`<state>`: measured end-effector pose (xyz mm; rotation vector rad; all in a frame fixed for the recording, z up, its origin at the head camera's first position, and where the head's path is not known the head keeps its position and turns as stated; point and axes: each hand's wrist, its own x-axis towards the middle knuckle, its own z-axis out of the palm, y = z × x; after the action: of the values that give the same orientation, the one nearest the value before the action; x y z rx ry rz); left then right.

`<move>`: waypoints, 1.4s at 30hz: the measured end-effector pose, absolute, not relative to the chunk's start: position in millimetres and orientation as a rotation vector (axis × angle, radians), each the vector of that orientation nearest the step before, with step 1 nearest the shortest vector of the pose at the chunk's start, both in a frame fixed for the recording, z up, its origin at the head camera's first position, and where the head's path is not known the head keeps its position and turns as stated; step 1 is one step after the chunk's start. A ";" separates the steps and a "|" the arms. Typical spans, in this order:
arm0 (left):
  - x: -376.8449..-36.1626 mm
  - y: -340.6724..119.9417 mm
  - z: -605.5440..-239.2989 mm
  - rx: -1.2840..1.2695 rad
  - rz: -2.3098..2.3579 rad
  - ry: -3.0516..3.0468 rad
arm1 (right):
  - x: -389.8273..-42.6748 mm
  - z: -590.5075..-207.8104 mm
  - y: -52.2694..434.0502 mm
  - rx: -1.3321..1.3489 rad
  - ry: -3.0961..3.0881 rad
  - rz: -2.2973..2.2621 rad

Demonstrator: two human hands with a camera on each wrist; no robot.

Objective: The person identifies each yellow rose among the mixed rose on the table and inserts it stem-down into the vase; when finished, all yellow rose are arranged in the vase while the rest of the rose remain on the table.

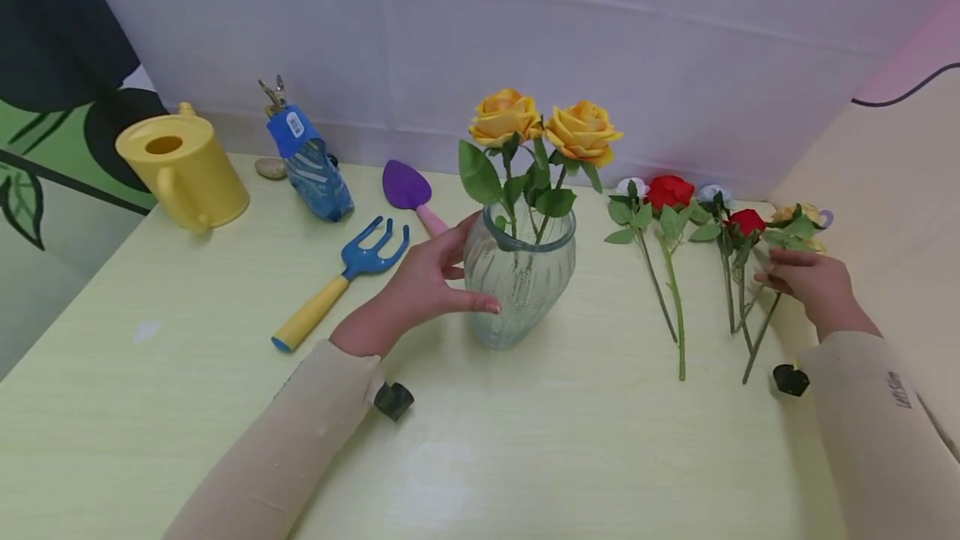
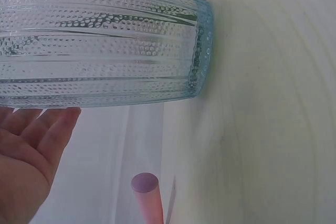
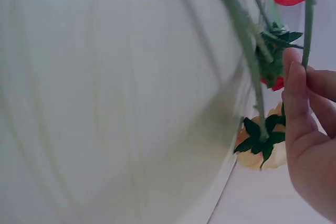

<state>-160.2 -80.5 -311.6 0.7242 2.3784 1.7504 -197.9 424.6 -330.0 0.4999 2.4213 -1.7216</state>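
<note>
Far left of the grip, well apart: yellow watering can, blue bag, purple trowel, blue hand rake nearer. Left hand, fingers straight and spread wide, cupped against the side of the glass vase, thumb touching the front; vase upright mid-table with two yellow roses standing in it. Probably heavy-ish, rigid, slick and breakable glass, best taken round the belly rather than the rim. Right of the vase, loose flowers flat on the table; light, stems likely stiff wire, best pinched mid-stem. Right hand curled on the stem of the rightmost yellow flower. Left wrist view alone shows dimpled ribbing on the glass and the trowel's pink handle end; right wrist view alone shows fingers against the stem, head hidden from overhead.
</note>
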 end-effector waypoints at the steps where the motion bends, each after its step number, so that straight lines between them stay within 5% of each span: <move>1: -160.1 -80.5 -311.7 0.722 1.751 2.377 | -198.3 -329.1 423.5 0.478 2.410 -1.760; 21: -160.5 -80.3 -312.7 0.719 1.762 2.371 | -196.0 -264.7 324.2 0.246 2.120 -2.564; 42: -160.9 -80.0 -313.0 0.734 1.776 2.373 | -176.5 -190.9 199.2 -0.381 2.008 -2.987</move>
<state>-160.9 -80.0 -313.0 0.7343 2.3728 1.7756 -176.5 199.2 -190.9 -0.3811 2.0082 -2.9870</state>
